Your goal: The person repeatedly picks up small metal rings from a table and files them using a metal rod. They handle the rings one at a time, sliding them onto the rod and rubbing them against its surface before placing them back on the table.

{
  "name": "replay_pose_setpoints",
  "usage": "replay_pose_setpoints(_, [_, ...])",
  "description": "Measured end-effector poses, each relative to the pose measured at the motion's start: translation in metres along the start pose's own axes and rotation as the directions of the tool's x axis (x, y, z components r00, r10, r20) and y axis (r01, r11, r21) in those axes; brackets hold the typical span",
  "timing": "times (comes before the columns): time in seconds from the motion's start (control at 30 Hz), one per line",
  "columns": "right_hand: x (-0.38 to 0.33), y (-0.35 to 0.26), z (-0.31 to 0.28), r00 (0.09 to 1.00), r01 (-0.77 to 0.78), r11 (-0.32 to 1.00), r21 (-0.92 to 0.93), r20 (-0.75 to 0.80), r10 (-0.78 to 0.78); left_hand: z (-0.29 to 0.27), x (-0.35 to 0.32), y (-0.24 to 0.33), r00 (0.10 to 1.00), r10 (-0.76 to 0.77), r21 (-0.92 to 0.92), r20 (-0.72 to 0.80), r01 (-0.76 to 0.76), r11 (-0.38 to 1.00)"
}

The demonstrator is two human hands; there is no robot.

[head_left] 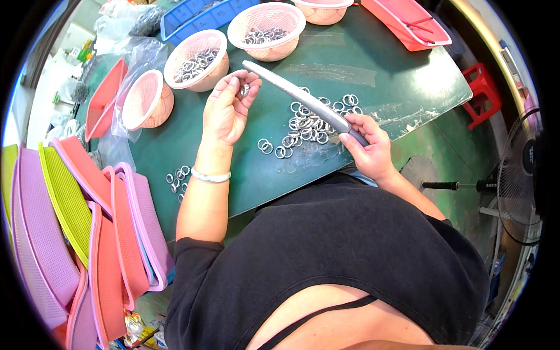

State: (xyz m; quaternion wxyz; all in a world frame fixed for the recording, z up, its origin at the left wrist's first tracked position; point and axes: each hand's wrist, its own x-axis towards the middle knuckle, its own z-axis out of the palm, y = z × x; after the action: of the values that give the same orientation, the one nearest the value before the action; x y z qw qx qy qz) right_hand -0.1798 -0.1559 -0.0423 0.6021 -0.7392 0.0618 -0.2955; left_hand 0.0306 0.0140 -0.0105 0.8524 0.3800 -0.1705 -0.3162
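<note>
Between the thumb and fingers of my left hand (226, 111) is a metal ring (244, 91). My right hand (371, 147) is closed around the grey handle of a tapered ring mandrel (300, 95). Its narrow end points up and left, close to my left fingertips, and the held ring is off it. On the green table (251, 175), below the mandrel, lies a heap of silver-coloured rings (304, 123). Two rings (265, 146) lie left of the heap. Several more rings (178, 177) are scattered beside my left forearm.
Pink baskets with rings, one (197, 61) and another (266, 34), stand at the back near a blue crate (201, 17). A smaller pink basket (149, 100) tilts at left. Stacked coloured baskets (116, 233) fill the left. At right are a red stool (483, 93) and a fan (522, 175).
</note>
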Motion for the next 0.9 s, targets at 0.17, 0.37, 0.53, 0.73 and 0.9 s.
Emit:
replay_pose_setpoints(0.17, [0.0000, -0.0020, 0.0005, 1.000, 0.003, 0.999, -0.047, 0.003, -0.003, 0.0067, -0.0017, 0.0042, 1.000, 0.004, -0.101, 0.025, -0.002, 0.995])
replay_pose_setpoints(0.37, [0.0005, -0.0017, 0.0003, 1.000, -0.001, 0.999, -0.049, 0.013, 0.002, 0.0060, -0.0030, 0.0018, 0.998, 0.060, 0.022, 0.015, -0.061, 0.998])
replay_pose_setpoints(0.53, [0.0006, -0.0029, 0.0011, 1.000, 0.006, 0.999, -0.049, 0.012, -0.005, 0.0044, -0.0027, 0.0026, 0.997, 0.071, 0.069, 0.019, -0.073, 0.995])
replay_pose_setpoints(0.73, [-0.0002, -0.0014, 0.0013, 0.999, 0.041, 0.988, -0.152, 0.011, -0.040, 0.0039, -0.0012, 0.0057, 0.996, 0.093, -0.024, -0.002, -0.093, 0.995])
replay_pose_setpoints(0.9, [0.0014, -0.0031, 0.0040, 0.995, 0.096, 0.970, -0.224, 0.020, -0.094, 0.0013, -0.0013, 0.0021, 0.990, 0.141, 0.010, 0.002, -0.141, 0.990])
